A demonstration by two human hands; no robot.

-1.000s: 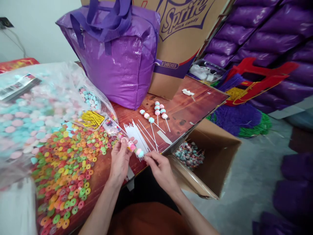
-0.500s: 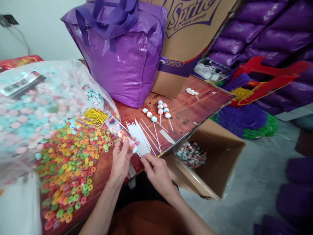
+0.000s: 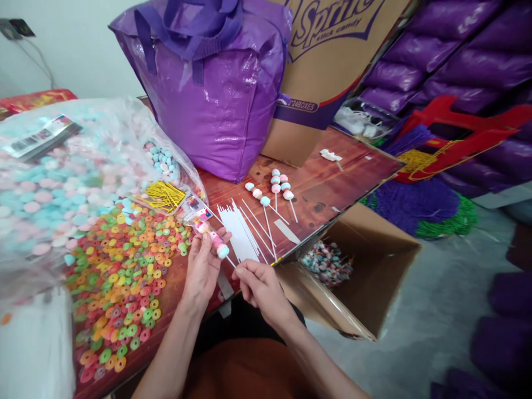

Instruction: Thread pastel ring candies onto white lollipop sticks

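In the head view, the left hand (image 3: pixel 202 266) is curled around a candy stick (image 3: pixel 219 246), thumb on top, with the pale blue and pink pieces showing past the fingers. The right hand (image 3: pixel 261 282) is closed in a pinch on the thin white end of the same stick, at the near edge of the bench (image 3: pixel 310 219). Beyond the left hand a clear wrapper (image 3: pixel 195 209) with a printed label runs on from the candy (how much of the candy is inside it, I cannot tell). Just beside the hands, a fan of bare white sticks (image 3: pixel 238 230) lies on the bench, and past it rest a few loaded sticks (image 3: pixel 276 181), their pastel pieces pointing away from the person. To the left spreads a wide heap of gummy rings (image 3: pixel 124 277) in orange, green, yellow and red, with a bunch of yellow ties (image 3: pixel 165 195) at its far edge. Behind the rings sits a big clear bag (image 3: pixel 41 194) of pastel pieces, a stack of printed packets (image 3: pixel 41 137) on top. A shiny purple bag (image 3: pixel 216 111) stands at the back in front of a printed cardboard box (image 3: pixel 291 144). Right of the bench, lower down, an open carton (image 3: pixel 378 266) holds a pile of small multicoloured pieces (image 3: pixel 326 263).
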